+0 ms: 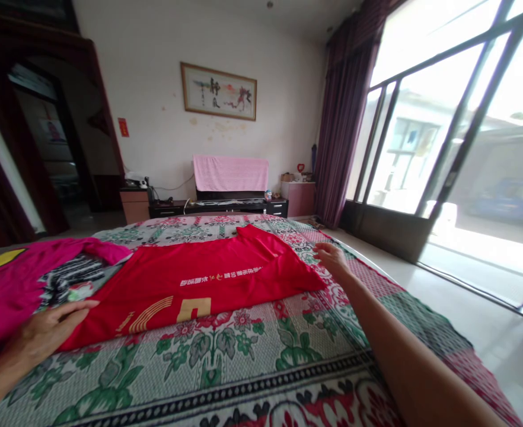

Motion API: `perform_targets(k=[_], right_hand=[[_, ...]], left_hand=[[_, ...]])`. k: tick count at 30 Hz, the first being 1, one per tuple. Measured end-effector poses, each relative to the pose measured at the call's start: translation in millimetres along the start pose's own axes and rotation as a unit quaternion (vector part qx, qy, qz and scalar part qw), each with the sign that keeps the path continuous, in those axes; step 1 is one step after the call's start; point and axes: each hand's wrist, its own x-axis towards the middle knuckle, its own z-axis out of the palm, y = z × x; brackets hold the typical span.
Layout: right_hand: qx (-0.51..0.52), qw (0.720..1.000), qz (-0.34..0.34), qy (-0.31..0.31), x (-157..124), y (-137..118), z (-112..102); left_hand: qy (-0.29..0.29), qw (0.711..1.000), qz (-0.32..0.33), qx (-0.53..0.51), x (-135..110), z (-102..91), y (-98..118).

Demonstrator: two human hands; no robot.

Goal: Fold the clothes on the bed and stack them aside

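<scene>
A red T-shirt [208, 279] with yellow print lies spread flat across a floral bed cover [244, 356]. My left hand [48, 332] rests flat on the shirt's left edge, fingers stretched out, holding nothing. My right hand [330, 258] reaches out to the shirt's right sleeve, fingers loosely spread and touching the cover beside the cloth. A magenta garment [8, 284] and a black-and-white striped one [72, 276] lie in a heap just beyond my left hand.
The bed's right edge [421, 308] drops to a tiled floor beside large glass doors [443, 148]. A low TV cabinet [226, 206] with a pink cloth over the screen stands at the far wall. A dark doorway [48, 148] opens at the left.
</scene>
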Motion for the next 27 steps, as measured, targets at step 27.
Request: perform_targets(k=[27], right_hand=[[-0.339, 0.926, -0.042, -0.159, -14.6, -3.7, 6.9]], left_hand=[[0.115, 0.918, 0.223, 0.306, 8.0, 23.5, -35.0]])
